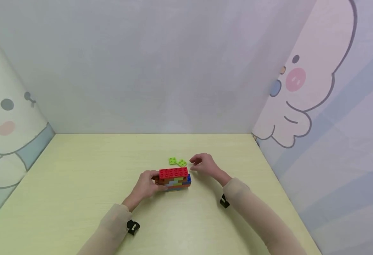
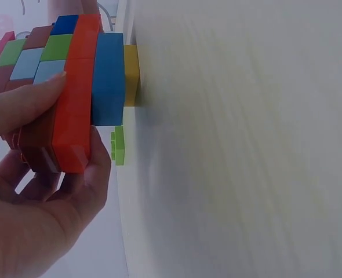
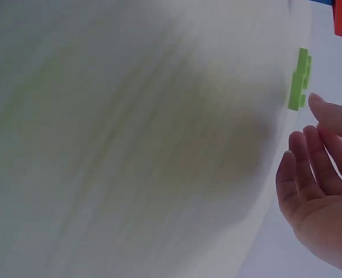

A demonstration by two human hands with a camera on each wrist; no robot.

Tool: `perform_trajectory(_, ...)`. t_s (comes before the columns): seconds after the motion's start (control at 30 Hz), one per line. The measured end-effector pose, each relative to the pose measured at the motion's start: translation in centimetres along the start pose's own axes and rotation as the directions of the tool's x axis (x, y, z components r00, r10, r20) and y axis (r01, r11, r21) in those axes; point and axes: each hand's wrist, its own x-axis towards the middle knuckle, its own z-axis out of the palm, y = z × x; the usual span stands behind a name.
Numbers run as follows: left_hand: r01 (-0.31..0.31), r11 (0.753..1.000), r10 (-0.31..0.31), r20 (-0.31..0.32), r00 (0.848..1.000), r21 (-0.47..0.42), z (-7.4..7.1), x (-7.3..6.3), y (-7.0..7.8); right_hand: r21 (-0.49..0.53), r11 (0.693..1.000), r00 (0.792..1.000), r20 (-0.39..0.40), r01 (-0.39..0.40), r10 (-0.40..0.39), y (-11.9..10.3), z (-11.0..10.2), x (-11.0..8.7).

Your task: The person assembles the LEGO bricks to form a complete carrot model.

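Observation:
My left hand (image 1: 147, 185) grips the left end of a block of stacked toy bricks (image 1: 173, 177), thumb on the near side and fingers behind it. Red studded bricks (image 1: 173, 172) top the stack; brown, green, light blue and orange-red layers lie beneath. In the left wrist view, a blue brick (image 2: 108, 78) and a yellow brick (image 2: 130, 75) form its underside. Just behind the stack, two flat lime-green bricks (image 1: 172, 161) lie on the table. To their right hovers my right hand (image 1: 204, 164), fingers loosely bent, holding nothing.
The pale yellow table (image 1: 94, 166) meets a plain grey-white wall (image 1: 154, 71) at the back. Side walls with cartoon animals (image 1: 314, 71) stand left and right. A black strap piece (image 1: 224, 201) hangs at each wrist.

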Motion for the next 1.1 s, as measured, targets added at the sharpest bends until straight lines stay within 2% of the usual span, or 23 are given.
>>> perform_trajectory(0.17, -0.015, 1.000, 0.015, 0.013, 1.000, 0.005, 0.0, 0.0, 0.1, -0.073, 0.997, 0.999, 0.024, 0.027, -0.025, 0.0, 1.3, 1.5)
perform_trajectory(0.37, -0.006, 1.000, 0.006, 0.016, 1.000, 0.008, 0.0, 0.0, 0.3, -0.218, 0.963, 0.985, 0.111, 0.157, -0.136, -0.6, 2.1, 2.2)
perform_trajectory(0.47, -0.005, 1.000, 0.005, 0.019, 1.000, 0.003, 0.0, 0.0, 0.2, -0.292, 0.944, 0.985, 0.126, 0.151, -0.118, -0.7, 2.2, 2.3)
perform_trajectory(0.57, -0.003, 1.000, 0.003, 0.018, 1.000, 0.001, -0.1, 0.0, 0.2, -0.318, 0.942, 0.991, 0.115, 0.108, -0.074, -0.7, 2.1, 2.2)
perform_trajectory(0.73, -0.001, 1.000, 0.001, 0.010, 1.000, 0.015, -0.2, 0.1, 0.1, -0.270, 0.959, 0.995, 0.079, 0.080, -0.060, -0.8, 0.9, 1.1)
perform_trajectory(0.9, -0.001, 1.000, 0.001, 0.014, 1.000, 0.016, -0.2, 0.1, 0.2, -0.198, 0.972, 0.992, 0.038, 0.123, -0.118, -1.7, -0.7, -0.5)
perform_trajectory(1.1, -0.001, 1.000, 0.001, 0.015, 1.000, 0.019, -0.2, 0.1, 0.2, -0.110, 0.981, 0.986, 0.055, 0.161, -0.156, -3.6, -2.4, -2.3)
